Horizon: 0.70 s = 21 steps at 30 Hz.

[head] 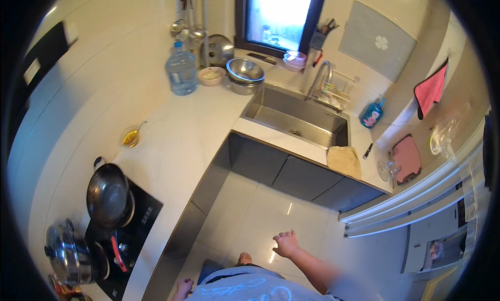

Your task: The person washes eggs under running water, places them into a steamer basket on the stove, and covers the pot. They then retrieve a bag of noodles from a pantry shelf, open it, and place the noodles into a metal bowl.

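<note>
My right hand (287, 244) is held out over the tiled floor, fingers a little apart, with nothing in it. Low in the view, my left hand (185, 287) hangs beside my body near the counter's front, its fingers curled; the palm side is hidden. To the left, a black wok (107, 193) with a red handle (118, 253) rests on the black cooktop (146, 209). A lidded steel pot (68, 254) stands by it. Ahead is a stainless steel sink (289, 115) with a tap (321, 78). Neither hand touches any of these.
A glass bowl of yellow liquid (131, 137), a water jug (182, 72), a pink bowl (211, 76) and steel basins (245, 76) stand on the counter. Right of the sink are a tan cloth (344, 161), a knife (367, 151), a blue pump bottle (372, 113) and a pink cutting board (406, 159).
</note>
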Each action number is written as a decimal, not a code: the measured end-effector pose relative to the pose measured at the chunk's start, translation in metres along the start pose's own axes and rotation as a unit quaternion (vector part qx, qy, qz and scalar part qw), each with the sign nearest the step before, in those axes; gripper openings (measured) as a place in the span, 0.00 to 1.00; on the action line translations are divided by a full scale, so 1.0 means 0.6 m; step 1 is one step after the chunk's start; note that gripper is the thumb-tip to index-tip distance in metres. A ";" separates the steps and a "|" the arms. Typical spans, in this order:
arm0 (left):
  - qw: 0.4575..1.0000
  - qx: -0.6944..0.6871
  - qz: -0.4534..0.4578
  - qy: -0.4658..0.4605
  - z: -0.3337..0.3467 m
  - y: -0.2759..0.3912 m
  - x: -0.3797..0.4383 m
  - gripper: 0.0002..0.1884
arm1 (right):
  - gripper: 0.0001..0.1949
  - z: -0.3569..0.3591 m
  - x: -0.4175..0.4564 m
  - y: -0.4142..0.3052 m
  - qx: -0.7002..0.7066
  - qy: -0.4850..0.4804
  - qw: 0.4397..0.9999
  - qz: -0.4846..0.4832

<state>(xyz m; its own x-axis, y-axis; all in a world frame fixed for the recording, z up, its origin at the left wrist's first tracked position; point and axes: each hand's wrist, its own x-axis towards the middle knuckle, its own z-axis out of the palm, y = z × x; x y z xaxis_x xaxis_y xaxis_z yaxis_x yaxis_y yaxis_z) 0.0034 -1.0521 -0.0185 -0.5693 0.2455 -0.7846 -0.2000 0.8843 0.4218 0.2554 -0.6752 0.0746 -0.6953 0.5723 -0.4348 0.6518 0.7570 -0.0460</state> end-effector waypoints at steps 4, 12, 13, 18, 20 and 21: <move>0.998 -0.043 0.036 -0.017 0.024 0.084 0.108 0.16 | 0.24 0.050 0.074 0.106 0.398 0.002 0.914 0.083; 0.997 0.000 -0.036 -0.063 0.108 0.269 0.261 0.18 | 0.26 0.039 0.169 0.340 0.360 0.244 0.868 0.240; 0.995 0.027 -0.059 -0.070 0.125 0.301 0.274 0.19 | 0.27 0.042 0.171 0.376 0.360 0.247 0.853 0.287; 0.985 0.116 0.036 -0.119 0.163 0.502 0.283 0.21 | 0.31 0.011 0.229 0.585 0.241 0.329 0.844 0.348; 0.990 0.068 0.081 -0.093 0.167 0.542 0.276 0.20 | 0.32 -0.049 0.275 0.616 0.268 0.367 0.802 0.388; 0.991 0.010 0.114 -0.066 0.176 0.580 0.266 0.19 | 0.34 -0.039 0.295 0.666 0.283 0.364 0.801 0.382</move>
<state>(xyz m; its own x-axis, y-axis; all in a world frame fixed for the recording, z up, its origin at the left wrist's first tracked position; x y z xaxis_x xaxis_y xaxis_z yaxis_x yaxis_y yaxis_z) -0.0730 -0.6633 -0.0447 -0.4888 0.4887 -0.7227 -0.0619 0.8068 0.5875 0.3859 -0.2639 0.0004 0.1144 0.9885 0.0988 0.8605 -0.0489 -0.5070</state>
